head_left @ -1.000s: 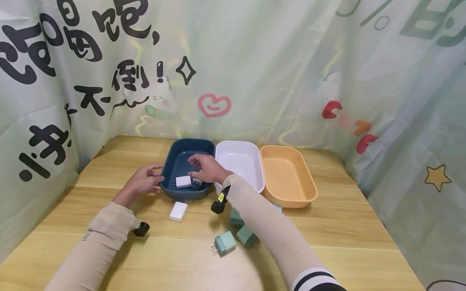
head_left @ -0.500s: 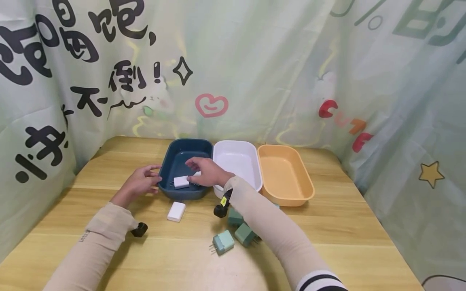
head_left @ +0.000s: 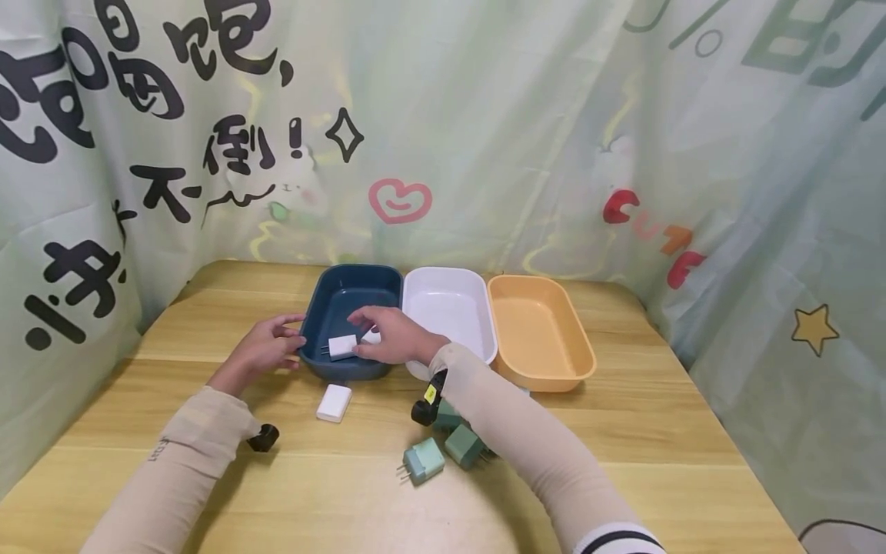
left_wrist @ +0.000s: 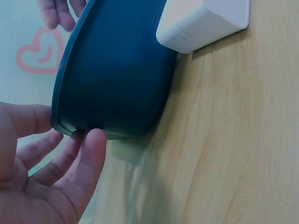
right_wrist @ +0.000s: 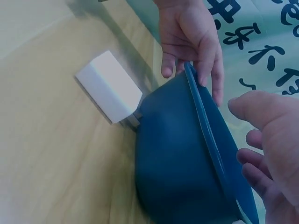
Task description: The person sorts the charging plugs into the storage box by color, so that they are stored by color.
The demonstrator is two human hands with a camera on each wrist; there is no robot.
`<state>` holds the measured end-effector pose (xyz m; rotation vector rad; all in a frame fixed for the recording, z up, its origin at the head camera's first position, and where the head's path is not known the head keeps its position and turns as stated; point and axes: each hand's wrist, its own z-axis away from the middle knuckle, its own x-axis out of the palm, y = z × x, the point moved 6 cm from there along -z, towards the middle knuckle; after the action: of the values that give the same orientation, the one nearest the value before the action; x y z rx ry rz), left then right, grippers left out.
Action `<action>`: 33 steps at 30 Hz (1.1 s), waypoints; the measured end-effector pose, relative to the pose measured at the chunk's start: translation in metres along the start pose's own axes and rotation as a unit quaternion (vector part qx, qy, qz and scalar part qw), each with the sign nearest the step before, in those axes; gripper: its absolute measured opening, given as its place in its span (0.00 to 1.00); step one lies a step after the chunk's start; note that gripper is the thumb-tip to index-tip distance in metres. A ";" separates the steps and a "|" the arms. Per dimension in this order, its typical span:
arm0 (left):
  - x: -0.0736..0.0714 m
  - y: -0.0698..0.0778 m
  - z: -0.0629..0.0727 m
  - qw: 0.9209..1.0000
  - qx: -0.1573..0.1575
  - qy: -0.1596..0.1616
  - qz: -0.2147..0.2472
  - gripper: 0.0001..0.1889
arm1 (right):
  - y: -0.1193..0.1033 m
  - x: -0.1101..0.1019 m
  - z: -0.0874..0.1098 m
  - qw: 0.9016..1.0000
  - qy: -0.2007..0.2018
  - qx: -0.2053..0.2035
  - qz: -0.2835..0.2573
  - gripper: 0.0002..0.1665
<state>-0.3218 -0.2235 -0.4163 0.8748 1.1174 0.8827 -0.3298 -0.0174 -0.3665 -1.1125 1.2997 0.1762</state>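
Our right hand point(head_left: 396, 337) widens its grip over the navy tray point(head_left: 346, 370), so the white chargers point(head_left: 341, 347) seemingly lie free inside toward six o'clock, while our left hand point(head_left: 264, 346), fingers relaxed, touches nine o'clock.

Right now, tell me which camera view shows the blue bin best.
The head view: there the blue bin shows rim and inside, though the right hand covers part. The left wrist view shows mainly its outer wall, cut off at the top; the right wrist view, outer wall and rim, cut off at the bottom.
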 end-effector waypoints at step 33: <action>-0.001 -0.002 -0.001 1.000 0.002 0.000 -0.006 0.30 | -0.033 0.015 0.030 0.997 -0.010 -0.071 0.032 0.26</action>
<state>-0.3228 -0.2250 -0.4181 0.8699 1.1238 0.8703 -0.2827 -0.0197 -0.3645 -1.1871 1.3225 0.3306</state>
